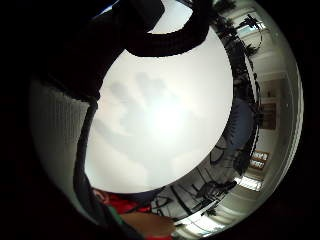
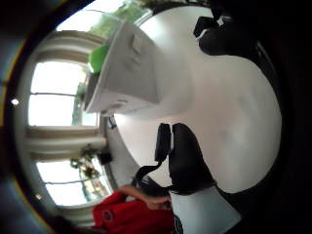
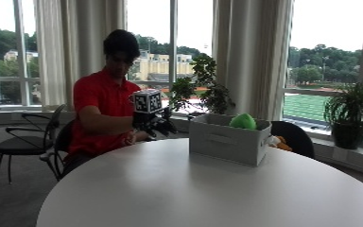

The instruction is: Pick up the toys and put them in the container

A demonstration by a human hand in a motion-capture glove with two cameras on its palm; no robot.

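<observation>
Round white table [image 3: 169, 189], grey fabric container [image 3: 229, 138]

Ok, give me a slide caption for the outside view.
Gloved right hand hovers beside the gray container, a green toy already inside.

containers: 1 [image 3: 229, 141] | green toys: 1 [image 3: 242, 121] | tables: 1 [image 3: 187, 194] | potted plants: 2 [image 3: 351, 116]

grey container [image 3: 229, 141], green toy [image 3: 242, 121], white table [image 3: 169, 189]
</observation>
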